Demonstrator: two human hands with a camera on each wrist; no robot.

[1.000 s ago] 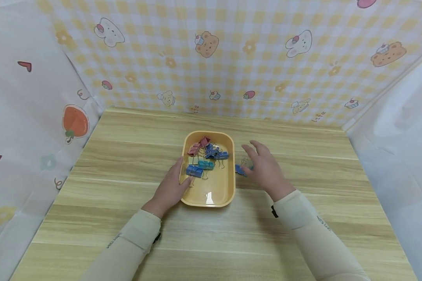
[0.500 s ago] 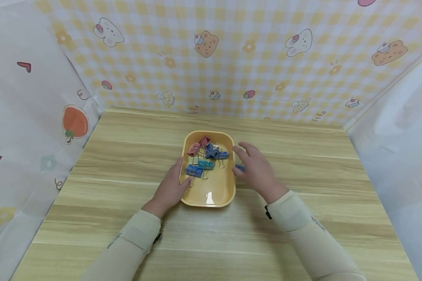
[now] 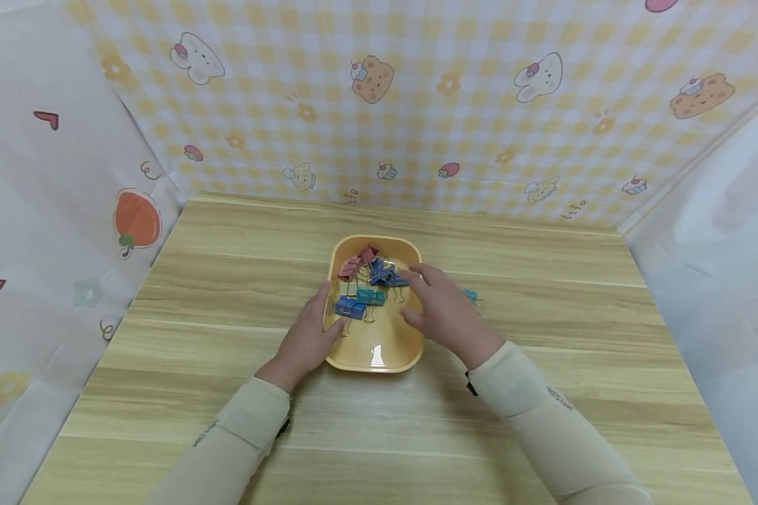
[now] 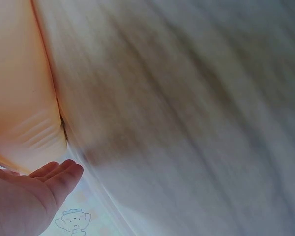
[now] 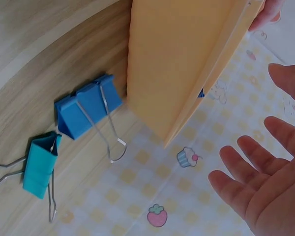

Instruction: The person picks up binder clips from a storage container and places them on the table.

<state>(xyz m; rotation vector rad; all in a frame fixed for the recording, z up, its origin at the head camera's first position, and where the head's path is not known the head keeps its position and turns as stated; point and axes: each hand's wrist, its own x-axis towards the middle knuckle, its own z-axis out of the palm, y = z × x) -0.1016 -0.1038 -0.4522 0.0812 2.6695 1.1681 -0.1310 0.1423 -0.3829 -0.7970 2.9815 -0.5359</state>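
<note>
A yellow tray (image 3: 379,354) lies on the table, holding several binder clips in red, blue, teal and pale yellow. My left hand (image 3: 306,333) holds its left side, thumb over the rim and fingers along the outer wall. Above the tray's right rim hovers my right hand (image 3: 448,312), fingers apart and nothing between them. A blue binder clip (image 5: 88,105) lies beside the tray's right wall in the right wrist view, with a teal binder clip (image 5: 41,164) next to it. In the head view the right hand hides that blue clip.
The wooden table (image 3: 240,245) reaches back to a yellow checked cloth (image 3: 417,126) hung behind it. White sheets (image 3: 57,210) stand on the left and right sides.
My right hand has moved left from above the loose clips to over the tray's right rim, uncovering the teal clip. The left hand and the tray stay in place.
</note>
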